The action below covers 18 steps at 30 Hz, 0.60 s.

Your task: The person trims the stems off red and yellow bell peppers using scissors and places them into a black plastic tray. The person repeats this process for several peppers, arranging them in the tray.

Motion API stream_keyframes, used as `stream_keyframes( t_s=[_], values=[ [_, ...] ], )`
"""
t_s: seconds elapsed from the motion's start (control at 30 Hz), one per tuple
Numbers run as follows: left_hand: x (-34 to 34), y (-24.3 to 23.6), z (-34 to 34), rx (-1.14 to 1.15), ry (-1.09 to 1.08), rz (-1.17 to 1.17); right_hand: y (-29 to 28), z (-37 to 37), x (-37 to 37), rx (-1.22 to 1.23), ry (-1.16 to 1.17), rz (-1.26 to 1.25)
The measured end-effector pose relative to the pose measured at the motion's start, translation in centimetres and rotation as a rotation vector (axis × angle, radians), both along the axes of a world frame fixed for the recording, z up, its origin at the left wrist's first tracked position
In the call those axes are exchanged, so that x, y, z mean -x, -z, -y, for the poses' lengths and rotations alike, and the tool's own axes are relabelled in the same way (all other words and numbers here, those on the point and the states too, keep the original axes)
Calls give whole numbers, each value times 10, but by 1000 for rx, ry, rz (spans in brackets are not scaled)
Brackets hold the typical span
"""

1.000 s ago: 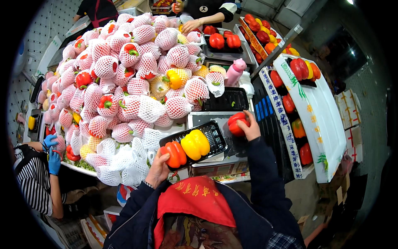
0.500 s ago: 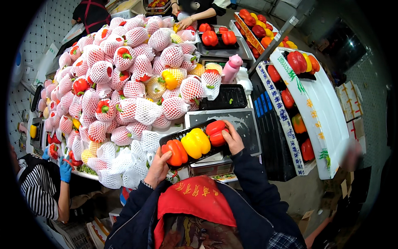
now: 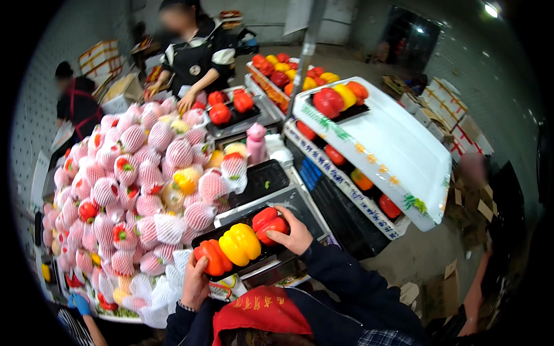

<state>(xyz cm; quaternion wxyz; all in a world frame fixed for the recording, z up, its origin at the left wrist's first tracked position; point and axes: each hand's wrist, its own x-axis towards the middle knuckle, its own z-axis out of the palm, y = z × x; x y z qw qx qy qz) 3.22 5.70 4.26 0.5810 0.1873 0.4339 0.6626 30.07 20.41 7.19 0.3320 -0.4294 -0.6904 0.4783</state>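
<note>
My left hand (image 3: 195, 275) is closed on the left end of a black tray (image 3: 206, 239), beside an orange-red pepper (image 3: 212, 258). A yellow pepper (image 3: 239, 245) sits in the middle, and a red pepper (image 3: 266, 225) at the right end, where my right hand (image 3: 291, 230) holds it and the tray. The tray is slightly tilted above a steel scale (image 3: 297, 207). Behind it lie an empty black tray (image 3: 259, 183) and a pink bottle (image 3: 257, 147).
Mesh-wrapped peppers (image 3: 127, 213) heap at left; blue-gloved co-worker's hand (image 3: 79, 303) below. Two co-workers (image 3: 196, 63) (image 3: 75, 109) stand behind. At right, white foam boxes (image 3: 392, 155) hold peppers beside a metal pole (image 3: 306, 52); cardboard (image 3: 441, 288) lies below.
The red pepper in my right hand has moved into the tray's right end. The view has since swung up and rightward, showing more of the room and co-workers.
</note>
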Motion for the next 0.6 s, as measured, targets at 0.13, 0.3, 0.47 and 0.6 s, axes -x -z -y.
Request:
stream_keyframes(
  t_s=[0.13, 0.3, 0.47, 0.6],
  values=[
    [-17, -55, -49, -209, 126, -125, -86, -13, -33, -216, 97, -20],
    [-62, -120, -140, -187, 306, -338, -167, -75, -101, -287, 191, -61],
    [-140, -194, -229, -207, 479, -547, -243, -129, -193, -77, 320, -3],
    [-212, -225, -285, -245, 538, -407, -248, -179, -261, -23, 414, -70]
  ],
)
